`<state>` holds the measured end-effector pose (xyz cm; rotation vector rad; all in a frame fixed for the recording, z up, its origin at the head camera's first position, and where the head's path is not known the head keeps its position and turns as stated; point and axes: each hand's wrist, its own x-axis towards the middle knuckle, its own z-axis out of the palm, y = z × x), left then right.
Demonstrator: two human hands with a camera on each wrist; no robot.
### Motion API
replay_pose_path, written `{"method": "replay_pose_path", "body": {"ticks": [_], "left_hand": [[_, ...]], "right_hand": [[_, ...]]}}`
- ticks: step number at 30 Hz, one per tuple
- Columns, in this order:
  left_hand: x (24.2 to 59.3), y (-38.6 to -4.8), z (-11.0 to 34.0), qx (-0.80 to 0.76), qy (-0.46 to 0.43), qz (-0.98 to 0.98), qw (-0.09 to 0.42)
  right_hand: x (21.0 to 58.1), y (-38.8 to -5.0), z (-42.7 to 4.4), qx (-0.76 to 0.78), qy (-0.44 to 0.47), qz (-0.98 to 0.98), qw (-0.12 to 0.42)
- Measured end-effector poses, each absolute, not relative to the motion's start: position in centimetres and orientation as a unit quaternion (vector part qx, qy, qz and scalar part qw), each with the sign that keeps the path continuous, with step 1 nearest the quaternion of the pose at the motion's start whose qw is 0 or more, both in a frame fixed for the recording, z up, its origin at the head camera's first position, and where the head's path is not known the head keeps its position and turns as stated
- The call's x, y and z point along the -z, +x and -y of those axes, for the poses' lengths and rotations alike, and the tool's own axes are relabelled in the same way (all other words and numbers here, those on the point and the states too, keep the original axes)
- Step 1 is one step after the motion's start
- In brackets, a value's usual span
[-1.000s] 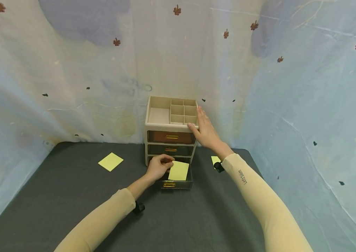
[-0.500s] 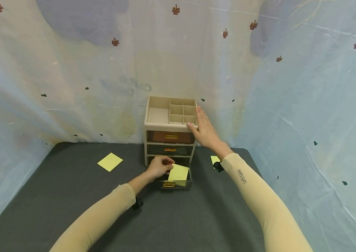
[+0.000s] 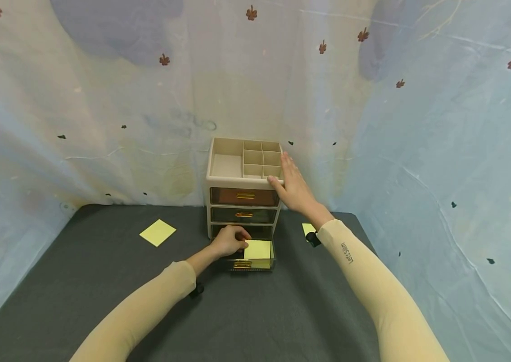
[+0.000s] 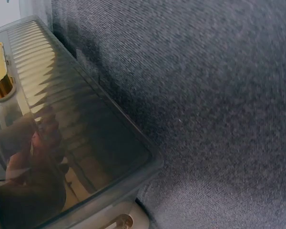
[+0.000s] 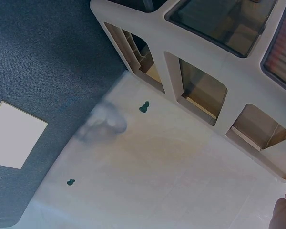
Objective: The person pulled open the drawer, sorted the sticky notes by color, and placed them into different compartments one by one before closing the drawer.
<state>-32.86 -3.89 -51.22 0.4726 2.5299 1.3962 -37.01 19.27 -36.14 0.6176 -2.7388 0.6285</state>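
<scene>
Pinching the yellow note near its upper left corner, the left hand held it inside the pulled-out bottom drawer. The right hand (fingers straight, gripping nothing) rested along the right edge of the organizer; dark table spread before the drawer.

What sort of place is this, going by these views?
Probably a makeshift recording corner: printed sheeting hangs behind a dark table bearing a small drawer organizer.
</scene>
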Motion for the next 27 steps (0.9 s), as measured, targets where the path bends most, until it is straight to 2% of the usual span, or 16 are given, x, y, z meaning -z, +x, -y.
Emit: {"method": "replay_pose_path", "body": {"ticks": [10, 27], "left_hand": [[51.26, -33.18, 3.91, -0.395, 0.188, -0.894, 0.102], [51.81, -33.47, 3.48, -0.372, 0.205, -0.900, 0.094]], "right_hand": [[36.24, -37.01, -19.25, -0.219, 0.213, 0.943, 0.134], [36.20, -37.01, -19.28, -0.217, 0.213, 0.943, 0.133]]}}
